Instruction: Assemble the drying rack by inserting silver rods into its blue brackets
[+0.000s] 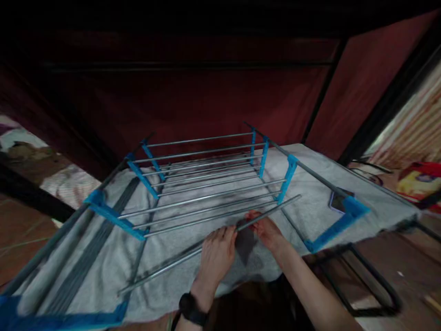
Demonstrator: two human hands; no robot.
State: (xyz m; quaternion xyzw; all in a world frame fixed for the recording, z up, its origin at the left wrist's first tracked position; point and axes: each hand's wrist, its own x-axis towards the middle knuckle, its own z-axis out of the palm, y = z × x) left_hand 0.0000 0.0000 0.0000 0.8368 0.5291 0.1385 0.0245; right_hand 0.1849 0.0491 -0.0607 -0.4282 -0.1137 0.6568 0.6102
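A drying rack point(206, 184) of thin metal rods and blue plastic brackets lies on a grey cloth point(310, 202) over a table. Both my hands hold one loose metal rod point(165, 269) that runs slantwise from lower left to upper right across the rack's near side. My left hand point(217, 255), with a black watch on its wrist, grips the rod near its middle. My right hand point(265, 227) is closed on the same rod a little farther right, close to a blue bracket point(287, 177).
A bundle of spare rods point(86, 257) lies on the cloth at left. A dark phone-like object point(336, 201) rests on the cloth at right, by a blue bracket point(339, 225). Dark red walls stand behind. A black metal frame point(372, 280) sits on the floor at lower right.
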